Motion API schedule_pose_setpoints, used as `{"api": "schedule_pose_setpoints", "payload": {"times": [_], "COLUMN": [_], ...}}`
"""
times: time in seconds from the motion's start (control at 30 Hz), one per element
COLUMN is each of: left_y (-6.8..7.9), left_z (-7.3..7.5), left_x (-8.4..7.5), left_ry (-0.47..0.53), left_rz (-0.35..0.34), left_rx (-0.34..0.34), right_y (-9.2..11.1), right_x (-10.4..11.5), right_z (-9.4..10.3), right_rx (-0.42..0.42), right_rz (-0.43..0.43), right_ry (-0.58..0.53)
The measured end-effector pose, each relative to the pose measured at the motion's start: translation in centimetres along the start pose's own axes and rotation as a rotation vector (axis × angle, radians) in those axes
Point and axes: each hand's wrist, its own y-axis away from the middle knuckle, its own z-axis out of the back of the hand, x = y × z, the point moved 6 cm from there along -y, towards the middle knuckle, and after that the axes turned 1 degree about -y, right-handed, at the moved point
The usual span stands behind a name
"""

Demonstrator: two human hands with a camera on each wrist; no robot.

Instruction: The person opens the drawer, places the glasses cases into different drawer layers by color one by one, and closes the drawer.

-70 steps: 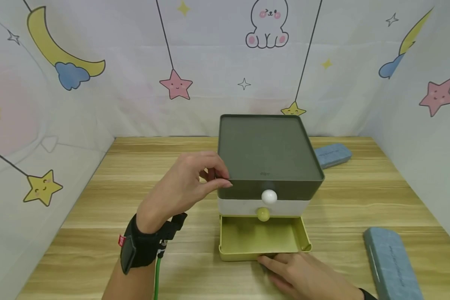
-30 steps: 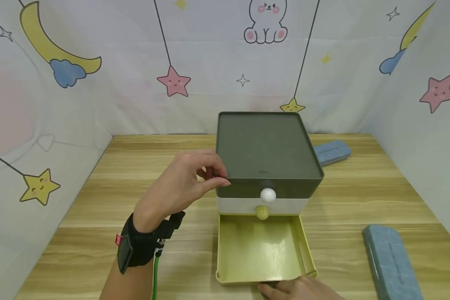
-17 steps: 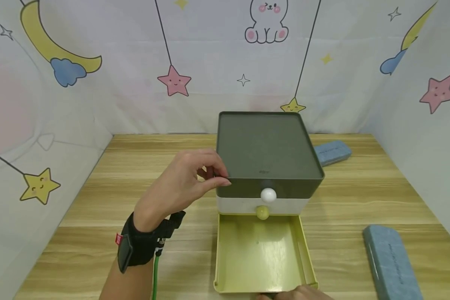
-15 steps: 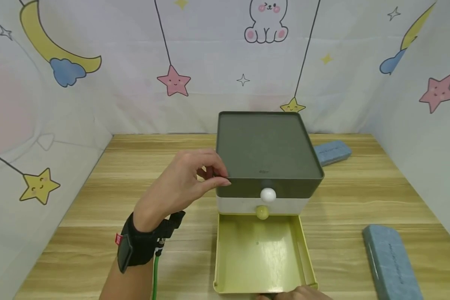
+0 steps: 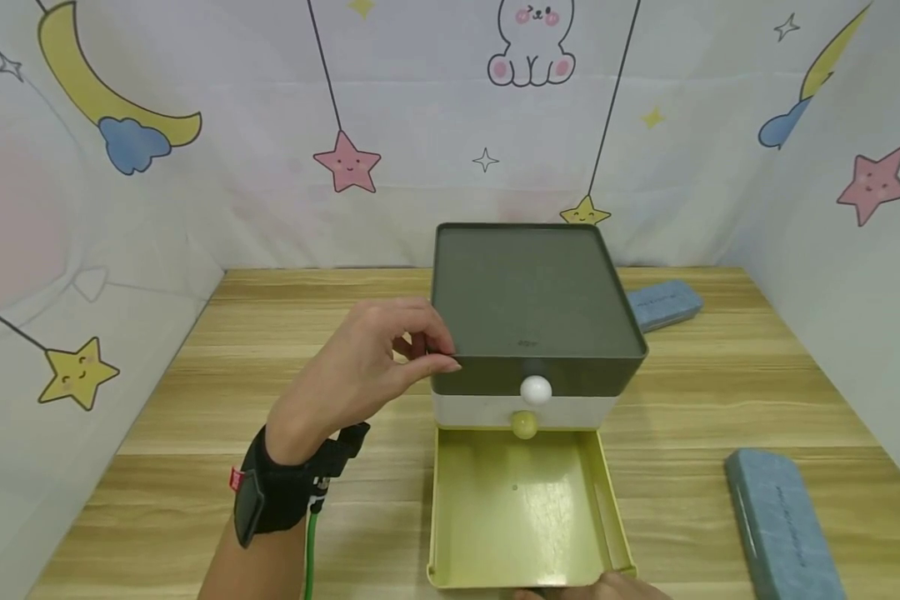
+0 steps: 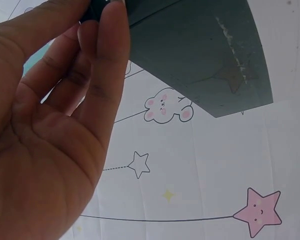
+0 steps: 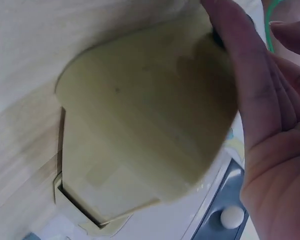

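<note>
A small stacked drawer unit (image 5: pixel 528 292) stands mid-table, dark green on top, white in the middle and yellow at the bottom. The bottom yellow drawer (image 5: pixel 521 517) is pulled far out, with nothing inside. My left hand (image 5: pixel 367 358) pinches the unit's front left top corner between thumb and fingers. At the drawer's front, my right hand (image 5: pixel 607 588) is mostly cut off by the lower frame edge. The right wrist view shows its fingers at a dark drawer knob (image 7: pixel 218 38), which they largely cover. A white knob (image 5: pixel 536 390) and a yellow-green knob (image 5: pixel 524 425) sit on the closed drawers above.
A blue oblong case (image 5: pixel 783 521) lies on the table at the right. Another blue case (image 5: pixel 663 305) lies behind the unit's right side, partly hidden. White printed cloth (image 5: pixel 285 167) walls in the wood-grain table (image 5: pixel 307 292). A green cable (image 5: pixel 311 554) hangs from the left wristband.
Over the last two seconds the right hand has drawn the yellow drawer toward me. It has barely moved in the last half second. The left hand stays at the corner.
</note>
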Motion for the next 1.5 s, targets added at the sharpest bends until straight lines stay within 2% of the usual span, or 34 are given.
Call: {"api": "schedule_pose_setpoints", "payload": {"times": [0.03, 0.1, 0.17, 0.3, 0.5, 0.63, 0.7, 0.9, 1.07, 1.13, 1.23, 1.3, 1.4, 1.5], "left_y": [0.0, 0.1, 0.1, 0.1, 0.1, 0.0, 0.0, -0.1, -0.1, 0.0, 0.1, 0.2, 0.2, 0.2], "left_z": [0.0, 0.0, 0.0, 0.0, -0.2, -0.2, -0.2, -0.1, -0.1, 0.0, 0.0, 0.0, 0.0, 0.0], "left_x": [0.0, 0.0, 0.0, 0.0, 0.0, -0.1, -0.1, -0.2, -0.1, 0.0, 0.0, 0.1, 0.1, 0.1], "left_ry": [0.000, 0.000, 0.004, 0.015, 0.023, 0.023, 0.023, 0.018, 0.015, 0.013, 0.010, 0.010, 0.014, 0.019], "left_rz": [0.000, -0.002, -0.002, -0.001, -0.013, -0.024, -0.028, -0.039, -0.035, -0.029, -0.027, -0.027, -0.029, -0.028], "left_rx": [0.000, -0.001, -0.004, -0.007, -0.008, -0.009, -0.009, -0.008, -0.007, -0.010, -0.016, -0.018, -0.020, -0.021], "right_y": [-0.1, -0.2, -0.2, 0.2, 1.8, 3.5, 4.7, 8.9, 12.0, 12.9, 13.9, 14.5, 15.4, 16.1], "right_x": [0.2, 0.6, 0.6, 0.2, -1.0, -2.6, -3.6, -7.1, -9.8, -10.7, -11.7, -12.3, -12.9, -13.1], "right_z": [0.4, 1.5, 2.8, 5.5, 8.4, 10.4, 11.4, 13.1, 13.1, 12.9, 12.7, 12.4, 11.9, 11.3], "right_rx": [-0.009, -0.047, -0.078, -0.198, -0.305, -0.378, -0.389, -0.326, -0.302, -0.267, -0.198, -0.118, 0.020, 0.119], "right_rz": [-0.007, 0.018, -0.023, -0.064, -0.205, -0.286, -0.373, -0.701, -0.926, -1.016, -1.119, -1.191, -1.261, -1.287], "right_ry": [-0.032, -0.004, -0.043, 0.085, 0.077, 0.189, 0.273, 0.439, 0.504, 0.519, 0.502, 0.466, 0.398, 0.346]}}
